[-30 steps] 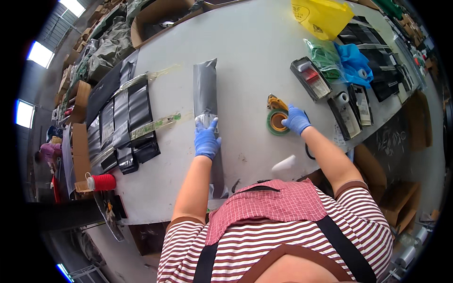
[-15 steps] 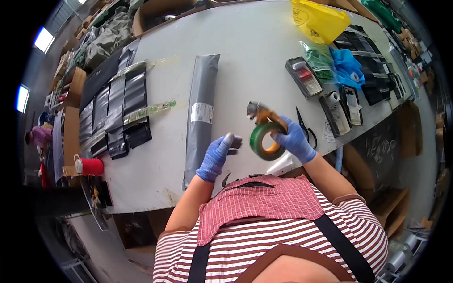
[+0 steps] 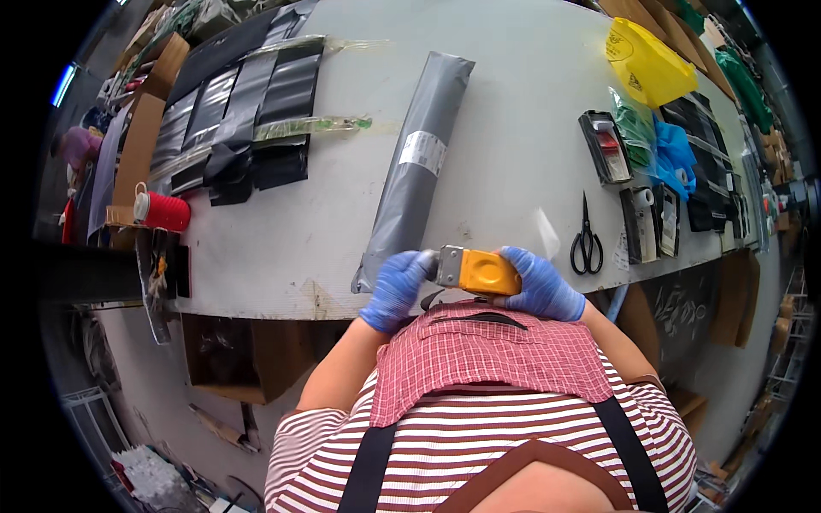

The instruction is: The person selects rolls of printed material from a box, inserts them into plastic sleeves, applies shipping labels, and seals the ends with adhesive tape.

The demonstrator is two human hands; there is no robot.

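Close to my apron, at the table's near edge, my right hand (image 3: pixel 541 286) in a blue glove grips an orange tape dispenser (image 3: pixel 489 273). Its metal head points left. My left hand (image 3: pixel 398 286), gloved in blue with greyish fingertips, is closed right against that metal end; anything pinched in its fingers is too small to make out. The green tape roll seen earlier is hidden now. Just beyond my left hand a long grey plastic-wrapped package (image 3: pixel 416 184) lies slantwise on the table, a white label (image 3: pixel 423 154) on its upper side.
Black scissors (image 3: pixel 587 246) lie right of my hands. Farther right are small boxed rollers (image 3: pixel 605 147), a blue bag (image 3: pixel 676 158) and a yellow bag (image 3: pixel 647 64). Black plastic packs (image 3: pixel 248 111) lie at the left, with a red spool (image 3: pixel 162 211) near the table's left edge.
The dispenser has turned, so its orange side shows rather than the green roll, and has come nearer my body. My left hand has closed at its metal end. The whole view has shifted.
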